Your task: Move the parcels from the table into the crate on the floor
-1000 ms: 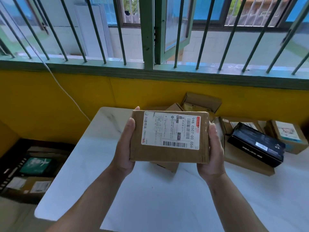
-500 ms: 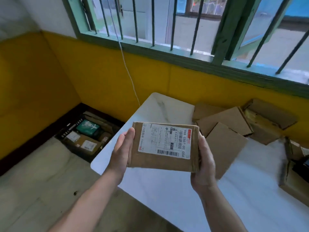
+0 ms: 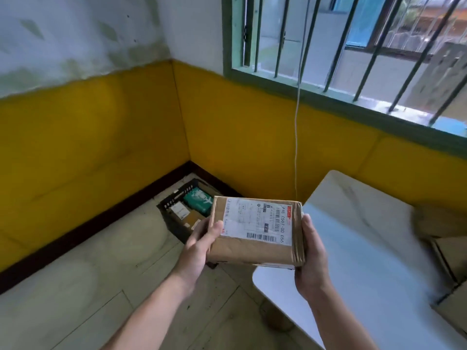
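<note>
A brown cardboard parcel (image 3: 255, 245) with a white shipping label is held in the air past the table's left corner. My left hand (image 3: 199, 245) grips its left side, thumb on the label edge. My right hand (image 3: 312, 251) grips its right side. The black crate (image 3: 174, 198) stands on the floor in the room's corner, partly hidden behind the parcel; it holds a green box (image 3: 198, 199) and a few labelled parcels. More brown parcels (image 3: 444, 238) lie blurred on the white table (image 3: 366, 236) at the right.
Yellow-painted walls meet in a corner behind the crate, with a dark skirting board along the floor. A white cable (image 3: 297, 147) hangs from the barred window down behind the table. Pale floor tiles (image 3: 101, 286) stretch to the left of the table.
The view has swung left and the parcel has travelled left with both hands, from above the table to past its corner, nearer the crate. The grip is unchanged.
</note>
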